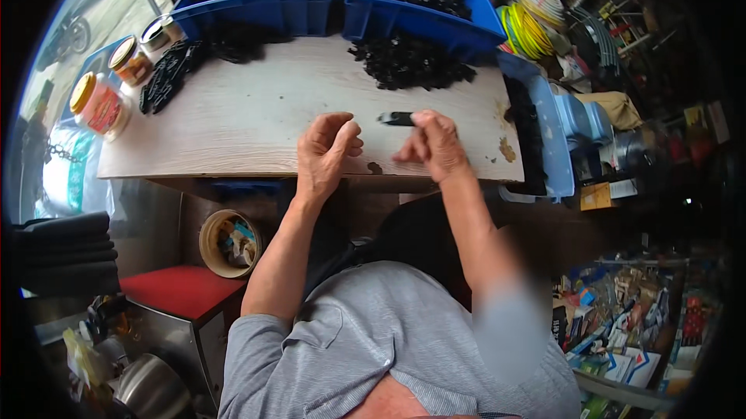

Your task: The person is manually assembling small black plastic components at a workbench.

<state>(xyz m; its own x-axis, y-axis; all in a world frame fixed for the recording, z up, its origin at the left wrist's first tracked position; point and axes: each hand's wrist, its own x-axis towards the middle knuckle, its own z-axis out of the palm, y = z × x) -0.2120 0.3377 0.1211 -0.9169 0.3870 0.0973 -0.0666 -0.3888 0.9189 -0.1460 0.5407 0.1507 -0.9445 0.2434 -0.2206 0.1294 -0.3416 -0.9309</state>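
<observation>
hands first: your right hand (434, 143) is pinched narrow around a small black plastic part (398, 118), thumb and fingertips closed on its right end while the rest of it sticks out to the left, just above the pale wood-grain tabletop (241, 120). your left hand (326, 149) sits just beside it, fingers loosely curled inward and holding nothing you can see, with its wrist over the near edge of the board. the part you hold is near the middle of the table's front half, between your two hands and a little beyond them. farther back, a loose pile of black parts (410, 62) lies on the wood, touching the front of the right blue bin (423, 19); that bin has more black pieces inside. next to it, the left blue bin (260, 0) is filled with similar dark pieces, and some spill onto the table before it. a row of flat black pieces (165, 76) lies at the left rear corner. beside that row, off the left edge, stand three jars with yellow lids (101, 104), one behind another. a light blue tray (553, 139) hangs along the right edge with dark parts lined in it. under the table, a round tub (227, 242) of odds and ends sits above a red-topped box (180, 288).
</observation>
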